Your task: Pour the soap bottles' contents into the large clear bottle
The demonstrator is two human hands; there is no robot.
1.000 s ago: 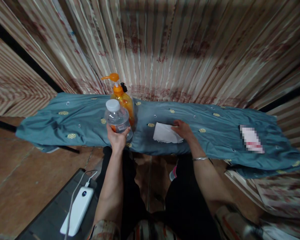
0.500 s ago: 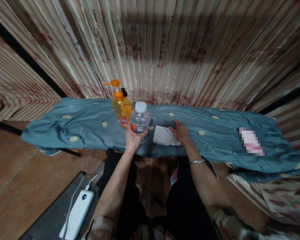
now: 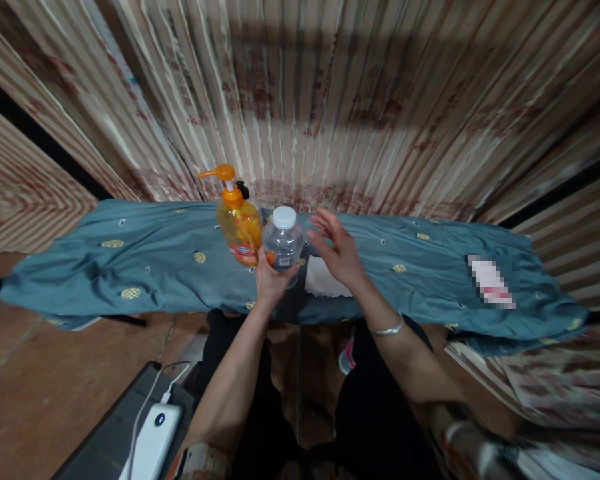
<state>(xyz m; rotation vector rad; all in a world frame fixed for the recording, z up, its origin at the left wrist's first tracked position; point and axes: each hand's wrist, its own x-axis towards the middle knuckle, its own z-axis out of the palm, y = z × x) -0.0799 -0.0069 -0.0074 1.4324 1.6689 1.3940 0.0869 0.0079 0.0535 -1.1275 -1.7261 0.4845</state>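
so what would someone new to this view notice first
Probably the orange pump bottle, bright against the blue-green cloth, a little left of the picture's centre. Right beside it, the left grip holds a clear bottle with a white cap, while the right grip is open with fingers spread. A white power bank also stands out at the lower left, on a dark surface.

Just the one head cam here, worn by the person and looking forward and steeply down, so the left hand (image 3: pixel 273 283) and right hand (image 3: pixel 341 257) land mid-frame, fairly near. It's wide enough to catch both ends of the teal pineapple-print cloth (image 3: pixel 430 287), striped curtain (image 3: pixel 290 100) up top, tiled floor (image 3: pixel 35 373) below.
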